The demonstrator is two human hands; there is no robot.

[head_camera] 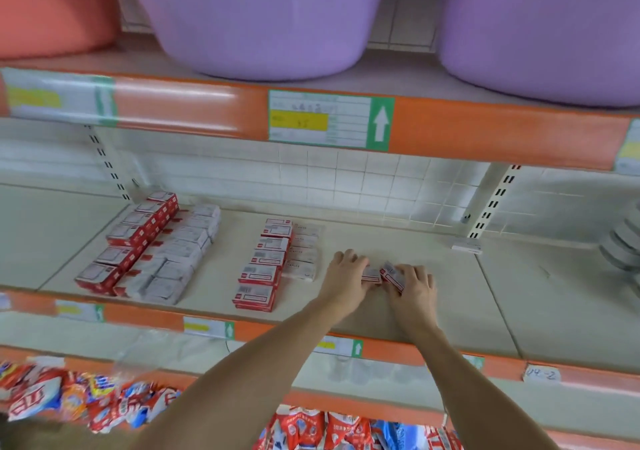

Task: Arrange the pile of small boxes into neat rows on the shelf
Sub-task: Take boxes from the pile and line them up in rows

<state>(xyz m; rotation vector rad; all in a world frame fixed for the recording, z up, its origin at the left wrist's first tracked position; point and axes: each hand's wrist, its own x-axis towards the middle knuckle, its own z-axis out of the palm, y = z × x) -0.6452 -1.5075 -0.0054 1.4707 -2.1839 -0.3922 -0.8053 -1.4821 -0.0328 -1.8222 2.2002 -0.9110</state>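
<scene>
Shelf (450, 297) of pale board with orange front edge, seen from above and in front; both forearms reaching in over the edge

Left hand (344, 273) palm down, fingers curled over a small red-and-white box (371, 274), box flat on the board

Right hand (414, 285) just beside it, fingers and thumb curled round a second box (391, 273), tilted, one end raised; the two boxes touching or nearly so between the hands

Red row (261, 262) of stacked red-and-white boxes left of the hands, running front to back; white row (302, 252) of paler boxes touching its right side, front end near the left hand

Far-left group (128, 245) of red boxes in a line along the left part of the board, with wrapped white packs (176, 259) pressed against it on the right

Single white box (467, 244) at the back right, beside the slotted upright, well apart from the hands

Purple tubs (263, 20) on the level above, price label (329, 120) with a white arrow on its orange edge

Red, white and blue packets (69, 397) on the level below, blurred

Grey round items (623, 242) at the right margin, kind not discernible
</scene>
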